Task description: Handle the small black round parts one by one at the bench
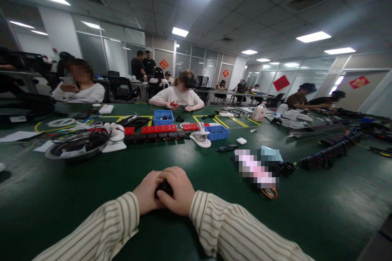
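Both hands meet around a small black rounded object [164,188] on the green table, close in front of me. My left hand [146,191] is curled against its left side. From the right, my right hand [179,187] lies over the top, its thumb across the near side and its fingers overlapping those of the left. Only a dark patch of the object shows between the hands, so its kind cannot be made out. Striped cuffs cover both wrists.
On the green table [122,179] stand a metal bowl [56,155] of cables, a white clip stand [200,138], blue bins [217,132], red parts [159,128], a white case [241,141] and a blurred pink item [255,169]. Opposite, a person [177,93] holds red-handled pliers.
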A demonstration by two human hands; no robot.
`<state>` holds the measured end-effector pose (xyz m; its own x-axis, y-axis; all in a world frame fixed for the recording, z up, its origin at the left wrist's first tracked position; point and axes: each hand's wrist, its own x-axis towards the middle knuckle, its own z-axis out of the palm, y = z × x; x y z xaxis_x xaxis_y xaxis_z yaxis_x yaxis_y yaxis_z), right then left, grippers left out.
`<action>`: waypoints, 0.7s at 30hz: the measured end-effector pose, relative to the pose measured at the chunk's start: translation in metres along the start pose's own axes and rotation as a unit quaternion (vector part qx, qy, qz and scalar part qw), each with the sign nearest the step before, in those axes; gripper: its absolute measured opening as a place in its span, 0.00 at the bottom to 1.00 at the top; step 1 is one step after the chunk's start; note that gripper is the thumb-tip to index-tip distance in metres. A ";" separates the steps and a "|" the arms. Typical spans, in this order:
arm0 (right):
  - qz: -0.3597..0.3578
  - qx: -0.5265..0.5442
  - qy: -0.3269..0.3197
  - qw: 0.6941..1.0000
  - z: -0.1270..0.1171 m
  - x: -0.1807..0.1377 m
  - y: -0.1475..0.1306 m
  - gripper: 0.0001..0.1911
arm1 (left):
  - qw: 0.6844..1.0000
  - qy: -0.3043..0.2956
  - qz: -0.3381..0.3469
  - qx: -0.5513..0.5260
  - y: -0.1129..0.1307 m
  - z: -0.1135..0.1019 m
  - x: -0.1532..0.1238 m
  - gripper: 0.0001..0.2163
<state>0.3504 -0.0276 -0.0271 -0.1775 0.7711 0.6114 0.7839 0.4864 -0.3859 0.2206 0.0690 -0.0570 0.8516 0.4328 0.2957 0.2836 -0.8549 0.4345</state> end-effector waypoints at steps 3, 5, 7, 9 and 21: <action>0.044 -0.016 0.022 0.999 0.002 0.000 0.002 0.17 | 1.000 0.012 -0.016 0.012 0.003 0.001 -0.001 0.28; 0.069 -0.021 0.027 0.997 0.003 -0.001 0.003 0.17 | 0.999 0.022 -0.020 0.019 0.003 0.002 -0.001 0.31; 0.086 -0.016 0.026 0.996 0.004 -0.001 0.005 0.17 | 0.999 0.023 -0.018 0.020 0.003 0.003 0.000 0.30; 0.095 -0.004 0.024 0.995 0.004 -0.001 0.006 0.16 | 1.000 0.018 -0.009 0.007 0.001 0.004 0.001 0.25; 0.133 0.025 0.000 0.991 0.003 -0.001 0.002 0.16 | 1.000 0.011 -0.008 -0.026 0.003 -0.001 0.001 0.15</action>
<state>0.3502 -0.0260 -0.0309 0.0307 0.8747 0.4837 0.7726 0.2862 -0.5667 0.2224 0.0673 -0.0548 0.8375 0.4525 0.3063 0.2727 -0.8319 0.4834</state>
